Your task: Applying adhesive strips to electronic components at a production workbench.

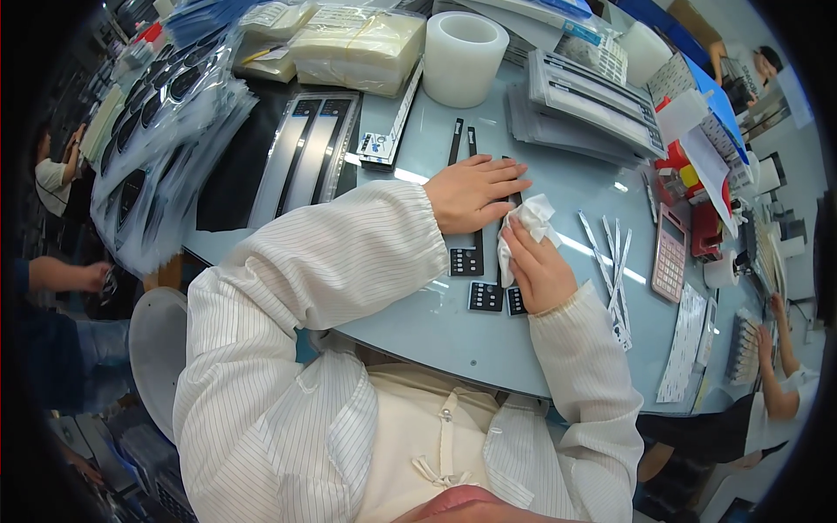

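Observation:
My left hand (473, 195) lies flat with its fingers stretched to the right, across several long black panel strips (477, 234). The strips run away from me over the glassy tabletop and end in wider black pieces (486, 296) with small light markings. In my right hand (542, 268) is a crumpled white wipe (534, 213), pressed down on a strip just right of my left fingertips. My hands and the wipe hide parts of the strips, including most of the rightmost one.
Narrow printed strips (611, 261) and a pink calculator (670, 253) lie to the right. At the back stand a clear film roll (465, 57), bagged sheets (356, 48) and a panel stack (593, 109). Plastic-sleeved sheets (166, 166) hang over the left edge. Other people work on both sides.

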Available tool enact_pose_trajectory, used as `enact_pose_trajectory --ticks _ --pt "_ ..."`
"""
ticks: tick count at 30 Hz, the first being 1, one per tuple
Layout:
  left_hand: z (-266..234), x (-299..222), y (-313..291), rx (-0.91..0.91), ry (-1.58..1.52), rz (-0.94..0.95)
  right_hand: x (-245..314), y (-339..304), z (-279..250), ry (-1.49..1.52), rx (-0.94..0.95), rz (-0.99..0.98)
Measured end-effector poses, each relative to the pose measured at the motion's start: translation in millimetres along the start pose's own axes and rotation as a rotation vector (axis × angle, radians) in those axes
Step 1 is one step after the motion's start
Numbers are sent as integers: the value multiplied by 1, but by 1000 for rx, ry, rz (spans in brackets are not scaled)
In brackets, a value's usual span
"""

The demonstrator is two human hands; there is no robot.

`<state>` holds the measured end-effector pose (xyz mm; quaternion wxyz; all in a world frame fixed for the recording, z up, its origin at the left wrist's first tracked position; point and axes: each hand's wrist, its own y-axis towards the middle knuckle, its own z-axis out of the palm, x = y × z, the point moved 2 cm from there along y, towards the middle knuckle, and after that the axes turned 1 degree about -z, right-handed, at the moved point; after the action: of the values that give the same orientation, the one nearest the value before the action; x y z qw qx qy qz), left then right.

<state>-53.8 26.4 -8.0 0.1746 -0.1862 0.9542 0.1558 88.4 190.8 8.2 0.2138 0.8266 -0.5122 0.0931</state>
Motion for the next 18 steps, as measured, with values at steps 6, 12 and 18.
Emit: enact_pose_trajectory --ticks 6,12,18 --pt "5 -12 1 -82 130 4 31 -31 -7 52 31 -22" --pt "3 -10 2 -68 162 -8 57 -57 -11 67 23 -28" --pt "0 -13 5 -20 188 -12 59 -78 -24 543 61 -81"
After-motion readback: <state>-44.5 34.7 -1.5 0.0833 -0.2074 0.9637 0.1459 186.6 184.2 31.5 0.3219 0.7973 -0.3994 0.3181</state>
